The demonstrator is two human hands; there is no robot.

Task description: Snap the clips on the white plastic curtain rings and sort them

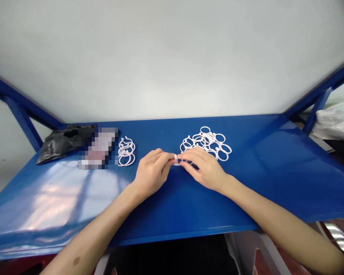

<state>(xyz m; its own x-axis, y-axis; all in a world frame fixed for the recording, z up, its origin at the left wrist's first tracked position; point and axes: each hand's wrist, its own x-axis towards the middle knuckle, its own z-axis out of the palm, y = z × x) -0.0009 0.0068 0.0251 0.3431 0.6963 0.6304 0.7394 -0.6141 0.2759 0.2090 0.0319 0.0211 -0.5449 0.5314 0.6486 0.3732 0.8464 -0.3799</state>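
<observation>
From my feed, both hands meet over the middle of the blue worktop, working on one white ring. My left hand pinches it between thumb and forefinger; my right hand closes on it from the other side, thumb beneath and fingers above. A small rounded knob shows between the fingertips, with a bit of the band just below — the rest is hidden, so I cannot tell whether the ring is joined or parted.

Just beyond my right hand, and partly behind it, I have a loose heap of white rings, overlapping one another on the worktop. Over to the left of my left hand, well apart from that heap, sits a smaller row of white rings, overlapping front to back.

Further left I make out a blurred-out flat object, with a crumpled black bag right beside it. A pale panel rises behind the worktop, blue frame bars slope along both sides — and a whitish plastic bag lies beyond the right-hand bars.
</observation>
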